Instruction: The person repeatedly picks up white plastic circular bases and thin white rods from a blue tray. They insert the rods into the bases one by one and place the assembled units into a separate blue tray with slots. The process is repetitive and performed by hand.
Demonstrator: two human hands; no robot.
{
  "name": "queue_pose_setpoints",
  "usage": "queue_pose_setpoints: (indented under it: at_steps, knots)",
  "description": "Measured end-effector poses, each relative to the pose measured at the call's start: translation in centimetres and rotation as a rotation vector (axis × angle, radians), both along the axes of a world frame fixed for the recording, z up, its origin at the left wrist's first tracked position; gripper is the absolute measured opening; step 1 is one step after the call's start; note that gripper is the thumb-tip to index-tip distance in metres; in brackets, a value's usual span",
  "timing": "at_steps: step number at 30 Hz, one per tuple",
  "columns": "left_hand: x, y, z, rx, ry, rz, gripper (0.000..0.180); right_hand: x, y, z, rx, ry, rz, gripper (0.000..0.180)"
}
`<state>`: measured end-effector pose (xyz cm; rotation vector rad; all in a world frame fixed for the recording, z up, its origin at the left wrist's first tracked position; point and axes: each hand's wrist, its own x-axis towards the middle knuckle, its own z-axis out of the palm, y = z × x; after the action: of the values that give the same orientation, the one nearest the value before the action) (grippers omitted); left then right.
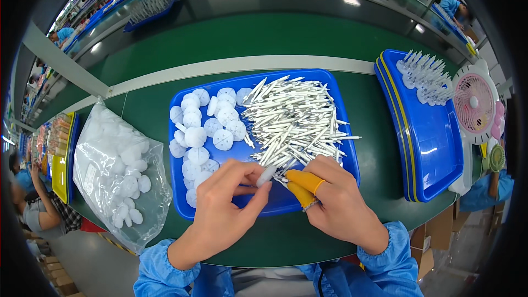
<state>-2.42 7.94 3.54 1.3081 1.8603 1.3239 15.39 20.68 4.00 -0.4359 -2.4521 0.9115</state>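
Over the front edge of a blue tray (275, 209), my left hand (228, 201) pinches a small white disc (266, 176) between thumb and fingers. My right hand (333, 192), with yellow covers on thumb and forefinger, grips a thin white stick (280, 178) whose end meets or nearly meets the disc; the exact contact is too small to tell. A heap of thin white sticks (291, 115) fills the tray's right part. Loose white round discs (223, 139) lie in its left part, some overlapping.
Left of the tray lies a clear plastic bag (118, 170) of white discs. At the right are stacked blue trays (434, 148), the top one holding upright sticks on discs (423, 77), and a pink and white fan (474, 104). A white rail (247, 65) crosses behind.
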Motion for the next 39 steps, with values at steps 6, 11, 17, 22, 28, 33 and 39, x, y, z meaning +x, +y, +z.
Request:
queue_pose_setpoints:
  at_steps: [6, 11, 17, 22, 28, 33, 39]
  knots:
    - [0.6, 0.0, -0.4, 0.037, 0.112, -0.006, 0.02, -0.3, -1.2, -0.4, -0.014, -0.031, 0.061, 0.04]
    - [0.8, -0.3, -0.3, 0.049, 0.189, -0.004, 0.022, -0.3, -2.3, -0.5, -0.085, 0.023, -0.008, 0.038]
    - [1.6, -0.8, -0.3, 0.028, 0.232, 0.011, 0.022, -1.0, -3.1, -1.0, -0.083, 0.108, -0.086, 0.036]
    - [-0.1, -0.8, -0.5, 0.052, 0.326, 0.072, 0.02, -2.0, -2.8, -0.6, -0.155, 0.09, -0.103, 0.036]
    - [-3.9, -0.3, 0.6, 0.049, 0.237, 0.266, 0.016, -2.7, -0.8, -0.7, 0.118, -0.198, 0.022, 0.017]
    - [-4.3, -0.5, 1.1, 0.004, 0.089, 0.244, 0.012, -3.9, -1.1, -1.3, 0.228, -0.237, 0.156, 0.012]
    - [-4.7, -0.7, 1.5, -0.02, -0.13, 0.281, 0.012, -0.5, -0.9, 2.6, -0.043, -0.078, 0.242, 0.031]
